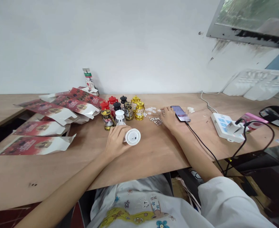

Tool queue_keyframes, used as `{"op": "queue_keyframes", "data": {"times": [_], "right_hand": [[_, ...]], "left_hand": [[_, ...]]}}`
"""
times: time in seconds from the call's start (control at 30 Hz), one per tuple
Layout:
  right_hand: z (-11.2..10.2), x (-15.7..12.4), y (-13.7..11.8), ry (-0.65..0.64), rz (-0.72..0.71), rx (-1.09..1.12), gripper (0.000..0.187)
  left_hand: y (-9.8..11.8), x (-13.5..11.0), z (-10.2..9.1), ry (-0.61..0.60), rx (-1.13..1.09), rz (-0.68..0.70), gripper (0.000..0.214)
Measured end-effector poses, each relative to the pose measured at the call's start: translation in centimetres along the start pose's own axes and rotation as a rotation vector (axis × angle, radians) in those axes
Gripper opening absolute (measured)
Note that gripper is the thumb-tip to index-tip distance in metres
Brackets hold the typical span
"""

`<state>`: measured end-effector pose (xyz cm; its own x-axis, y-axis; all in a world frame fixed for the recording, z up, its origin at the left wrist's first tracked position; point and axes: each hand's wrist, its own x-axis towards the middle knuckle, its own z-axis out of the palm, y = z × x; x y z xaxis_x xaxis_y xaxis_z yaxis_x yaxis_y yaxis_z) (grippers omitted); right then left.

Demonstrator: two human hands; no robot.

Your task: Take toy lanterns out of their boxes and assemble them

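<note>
My left hand [116, 140] is closed around a white mini lantern [133, 137], tipped so its round base faces me. The base has a small dark switch. My right hand [168, 117] is on the table beside a pile of small silvery button cells [156, 120] and some small white plastic pieces [150, 110]; its fingers look loosely bent and apart, with nothing visible in them. Just beyond my left hand are several more mini lanterns: a white one [120, 117], a gold one [139, 111], a red one [104, 105], a black one [117, 106] and a bronze one [128, 111].
Red-and-white flat cartons [44, 107] lie piled at the left, with a small bottle [89, 80] behind them. A phone [179, 113] on a black cable lies right of my right hand. Farther right are a white power strip [227, 126] and a pink box [256, 122].
</note>
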<state>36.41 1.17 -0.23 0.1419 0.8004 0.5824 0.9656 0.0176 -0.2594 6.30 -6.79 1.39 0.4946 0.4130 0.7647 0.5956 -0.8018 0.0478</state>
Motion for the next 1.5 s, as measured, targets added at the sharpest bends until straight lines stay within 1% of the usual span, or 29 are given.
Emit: {"op": "queue_keyframes", "data": {"times": [0.1, 0.23, 0.33, 0.4, 0.53, 0.67, 0.87, 1.0, 1.07, 1.1, 1.2, 1.3, 1.33, 1.4, 1.5], "right_hand": [[0.3, 0.2, 1.0, 0.023, 0.031, 0.012, 0.026], [0.6, 0.3, 0.8, -0.033, -0.012, 0.065, 0.026], [0.6, 0.5, -0.7, -0.107, -0.09, 0.067, 0.026], [0.5, 0.8, -2.0, -0.175, -0.168, 0.046, 0.027], [0.5, 1.8, -4.4, -0.301, -0.329, -0.071, 0.027], [0.8, 2.6, -5.4, -0.396, -0.449, -0.19, 0.024], [1.3, 2.6, -5.4, -0.409, -0.49, -0.223, 0.026], [1.2, 2.1, -5.4, -0.369, -0.481, -0.165, 0.025], [0.6, 1.4, -5.5, -0.308, -0.419, -0.061, 0.023], [0.3, 1.0, -5.6, -0.267, -0.375, 0.027, 0.021], [-1.2, -0.6, -6.3, -0.134, -0.197, 0.418, 0.018], [-2.7, -2.3, -7.7, -0.032, -0.022, 0.817, 0.018], [-3.2, -2.8, -8.2, -0.018, 0.018, 0.92, 0.018], [-4.1, -3.6, -9.4, -0.036, 0.07, 1.077, 0.018], [-5.1, -4.5, -10.8, -0.126, 0.101, 1.22, 0.018]], "left_hand": [[0.2, 0.1, -0.1, -0.006, -0.008, 0.023, 0.029], [0.4, 0.2, -0.1, 0.026, -0.014, 0.079, 0.027], [0.5, 0.1, 0.0, 0.035, -0.013, 0.098, 0.024], [0.5, 0.1, 0.0, 0.029, -0.008, 0.102, 0.023], [0.3, 0.0, 0.1, 0.031, -0.004, 0.105, 0.023], [0.3, 0.1, 0.1, 0.022, 0.003, 0.097, 0.024], [0.3, 0.0, 0.0, -0.01, -0.001, 0.083, 0.025], [0.3, 0.0, 0.0, -0.008, -0.001, 0.049, 0.025], [0.3, 0.0, 0.0, 0.022, -0.025, 0.023, 0.026], [0.2, -0.1, 0.0, 0.039, -0.051, 0.012, 0.028], [0.2, -0.3, 0.3, 0.084, -0.182, -0.032, 0.034], [0.4, -0.6, 0.5, 0.077, -0.317, -0.133, 0.042], [0.5, -0.7, 0.6, 0.064, -0.338, -0.169, 0.043], [0.8, -0.6, 0.5, 0.055, -0.349, -0.208, 0.046], [0.9, -0.4, 0.1, 0.108, -0.332, -0.183, 0.052]]}}
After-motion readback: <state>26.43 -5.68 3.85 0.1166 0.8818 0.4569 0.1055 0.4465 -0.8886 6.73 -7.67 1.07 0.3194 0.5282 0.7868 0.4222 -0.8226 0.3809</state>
